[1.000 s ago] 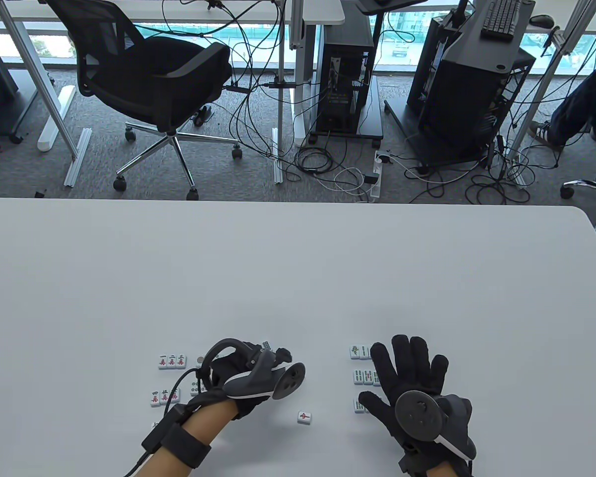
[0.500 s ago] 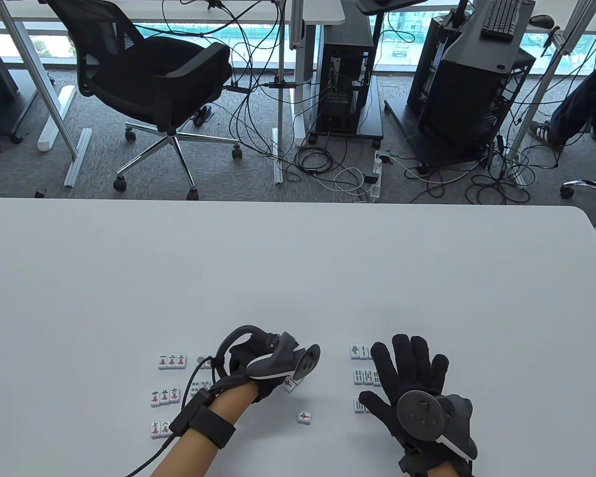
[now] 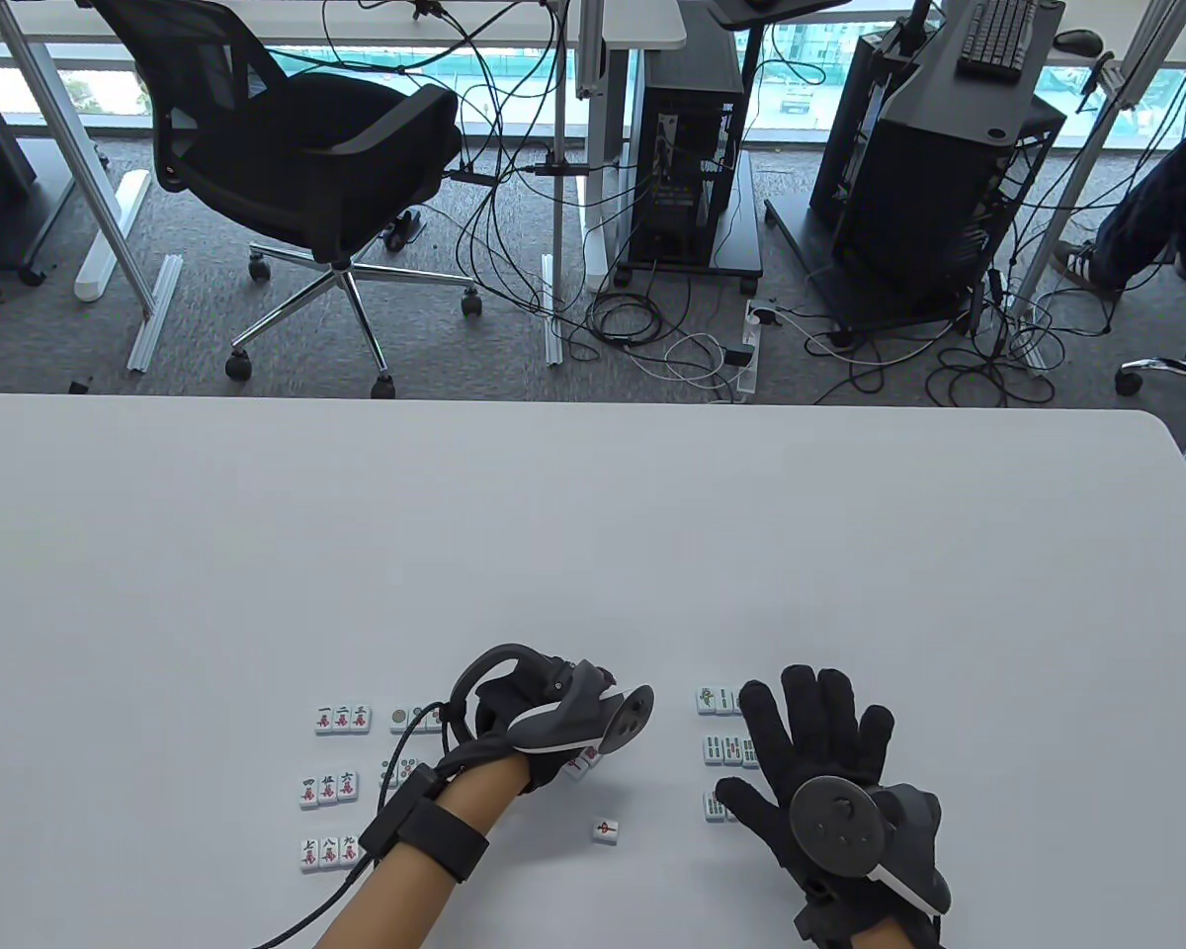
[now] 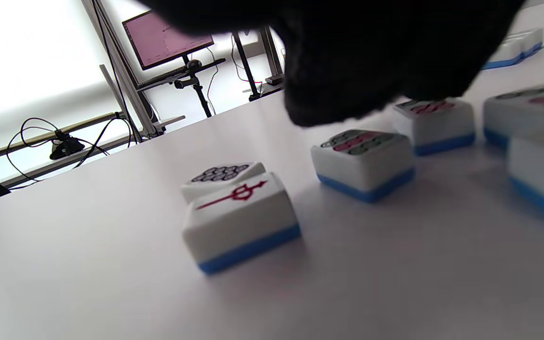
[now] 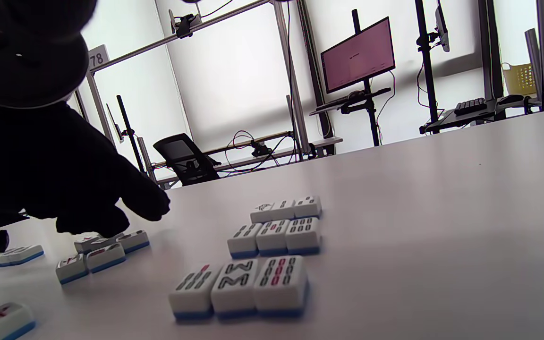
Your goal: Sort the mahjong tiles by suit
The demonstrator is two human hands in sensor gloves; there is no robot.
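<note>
My left hand (image 3: pixel 553 717) hovers low over a loose cluster of blue-backed tiles, its fingers (image 4: pixel 347 71) hanging above them with nothing pinched. A red-marked tile (image 3: pixel 581 763) lies at its fingertips, and close up it (image 4: pixel 241 215) sits beside a dots tile (image 4: pixel 222 174). Another red-marked tile (image 3: pixel 606 831) lies alone nearer me. Character tiles (image 3: pixel 343 719) form three rows at the left, dots tiles (image 3: pixel 415 718) beside them. My right hand (image 3: pixel 810 736) lies flat with spread fingers over the bamboo rows (image 3: pixel 717 700), which show fully in the right wrist view (image 5: pixel 274 238).
The white table (image 3: pixel 593 544) stretches bare beyond the tiles. Past its far edge stand an office chair (image 3: pixel 296 158), computer towers (image 3: pixel 687 148) and floor cables. A person's leg (image 3: pixel 1161 198) shows at the far right.
My left hand has shifted right, uncovering the bottom character row and more dots tiles. A red-marked tile now lies by its fingertips. The right hand has not moved.
</note>
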